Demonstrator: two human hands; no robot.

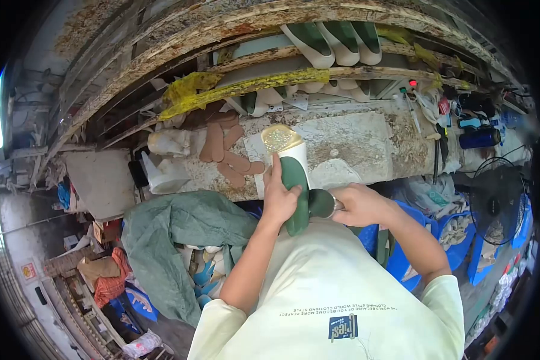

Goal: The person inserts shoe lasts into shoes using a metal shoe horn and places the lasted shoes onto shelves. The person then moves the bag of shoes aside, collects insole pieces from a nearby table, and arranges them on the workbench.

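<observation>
My left hand (280,195) is wrapped round a green and white shoe-shaped piece (293,174), held upright against my shirt front. Its far end lies beside a gold, glittery round piece (278,138), over the worktable. In my right hand (355,205) is the handle of a round-headed tool (322,203), whose dark head touches or nearly touches the side of the green part. Several brown insoles (219,142) lie on the worktable to the left of the shoe-shaped piece.
The stained worktable (366,141) runs across the view, below a rack (246,60) with more green and white pieces (347,51). A green cloth sack (156,252) stands at left. Blue bins (405,240) and a black fan (496,204) are at right.
</observation>
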